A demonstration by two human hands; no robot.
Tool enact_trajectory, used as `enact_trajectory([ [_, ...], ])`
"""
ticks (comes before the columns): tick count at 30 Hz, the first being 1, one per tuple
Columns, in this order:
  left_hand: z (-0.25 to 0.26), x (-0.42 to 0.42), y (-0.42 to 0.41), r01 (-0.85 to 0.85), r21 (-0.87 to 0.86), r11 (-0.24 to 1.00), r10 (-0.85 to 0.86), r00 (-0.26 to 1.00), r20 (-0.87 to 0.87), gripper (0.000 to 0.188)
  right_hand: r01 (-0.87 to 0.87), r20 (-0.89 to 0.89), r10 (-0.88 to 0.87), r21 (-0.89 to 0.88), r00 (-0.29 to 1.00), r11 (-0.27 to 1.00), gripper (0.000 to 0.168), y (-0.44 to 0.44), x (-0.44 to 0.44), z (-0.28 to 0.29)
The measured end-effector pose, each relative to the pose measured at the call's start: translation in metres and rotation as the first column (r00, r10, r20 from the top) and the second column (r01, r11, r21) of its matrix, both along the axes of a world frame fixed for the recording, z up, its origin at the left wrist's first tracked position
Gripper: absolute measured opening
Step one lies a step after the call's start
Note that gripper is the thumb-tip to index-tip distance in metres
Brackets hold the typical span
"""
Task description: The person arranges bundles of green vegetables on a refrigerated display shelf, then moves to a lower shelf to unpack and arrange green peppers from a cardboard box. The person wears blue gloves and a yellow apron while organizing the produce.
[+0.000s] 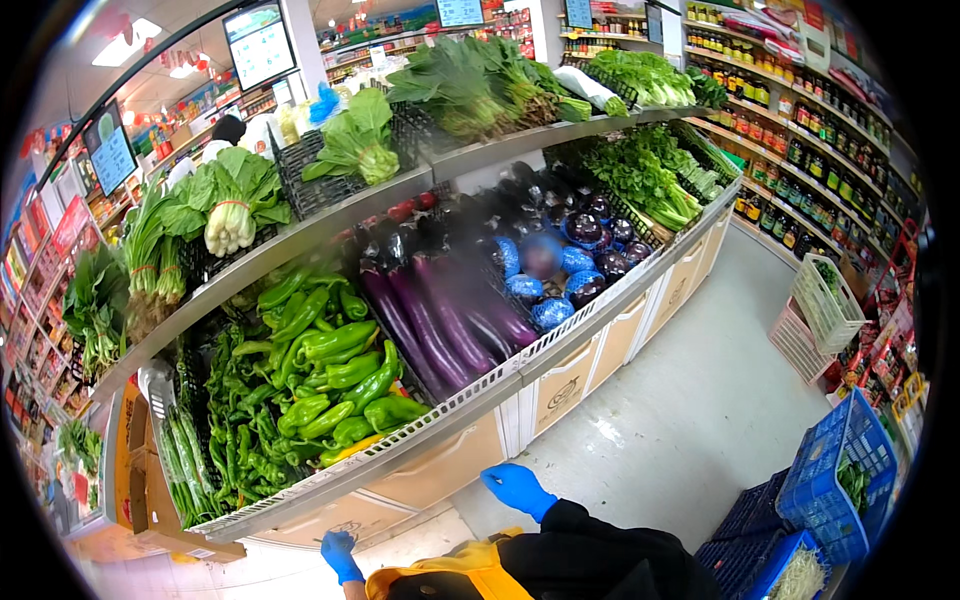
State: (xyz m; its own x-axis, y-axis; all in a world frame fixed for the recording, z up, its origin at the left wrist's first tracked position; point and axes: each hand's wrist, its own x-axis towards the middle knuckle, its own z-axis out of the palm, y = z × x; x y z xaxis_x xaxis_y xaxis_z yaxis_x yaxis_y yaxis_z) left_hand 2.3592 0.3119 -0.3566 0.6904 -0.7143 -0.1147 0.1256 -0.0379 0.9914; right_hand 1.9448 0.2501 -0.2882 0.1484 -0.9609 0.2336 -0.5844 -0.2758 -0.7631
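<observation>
My left hand [341,555], in a blue glove, hangs low in front of the lower panels of the vegetable stand; whether it holds anything is hard to tell. Also gloved in blue, my right hand [516,489] is above the floor just off the stand's front, its fingers together and bent, with no object visible in it. Nearest on the stand lie large green peppers [341,337], thin green chili peppers [244,405] at their left, and long purple eggplants [442,322] at their right. Round eggplants [592,227], some in blue foam nets, lie farther right.
A slatted metal rail [517,369] edges the stand. Leafy greens [480,82] fill the upper shelf, with celery [652,180] below at right. Blue plastic crates [840,480] stand at lower right, and a white crate [825,300] sits on a pink one [799,341] behind them.
</observation>
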Motion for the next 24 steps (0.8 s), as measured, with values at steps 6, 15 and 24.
enact_trajectory([
  [6,-0.006,-0.002,0.015,-0.013,-0.017,1.0,0.014,0.999,0.029,0.034,-0.05,-0.033,0.051,0.011,0.998,0.999,0.026,0.006,-0.001,-0.002],
  [15,-0.021,0.02,0.027,0.001,-0.052,0.999,-0.004,0.998,-0.07,0.033,-0.056,-0.122,0.054,-0.008,0.991,0.998,0.026,0.03,0.015,0.016],
  [24,-0.049,0.123,0.056,-0.005,-0.059,0.998,-0.007,0.979,-0.205,0.031,-0.06,-0.086,0.059,-0.011,0.995,0.998,0.024,0.064,0.103,-0.002],
])
